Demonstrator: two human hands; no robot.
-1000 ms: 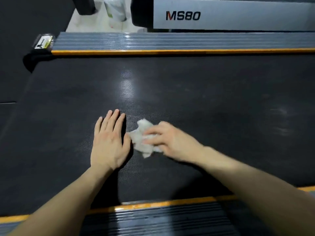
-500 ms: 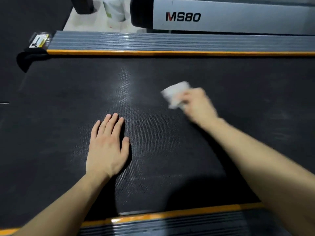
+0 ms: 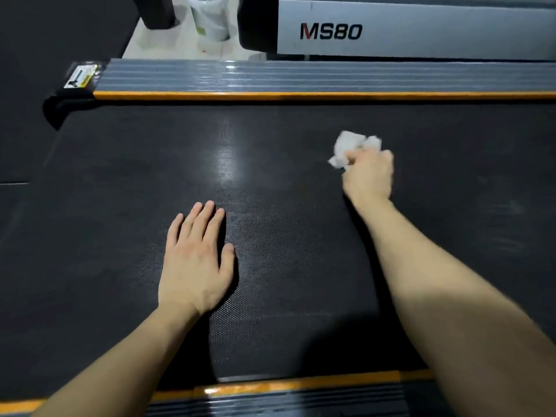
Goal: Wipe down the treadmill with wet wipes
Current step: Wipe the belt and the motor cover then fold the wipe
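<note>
The black textured treadmill belt (image 3: 120,182) fills most of the view. My right hand (image 3: 368,177) is closed on a crumpled white wet wipe (image 3: 350,147) and presses it on the belt, right of centre and toward the far rail. My left hand (image 3: 197,263) lies flat on the belt nearer to me, fingers together, palm down, holding nothing.
Grey ribbed side rails with orange trim run along the far edge (image 3: 301,78) and the near edge (image 3: 270,398) of the belt. Beyond the far rail stands a neighbouring machine marked MS80 (image 3: 406,28) and a white canister of wipes (image 3: 210,18) on the pale floor.
My right hand swept the wipe from beside my left hand away toward the far right of the belt. My left hand stayed flat in place.
</note>
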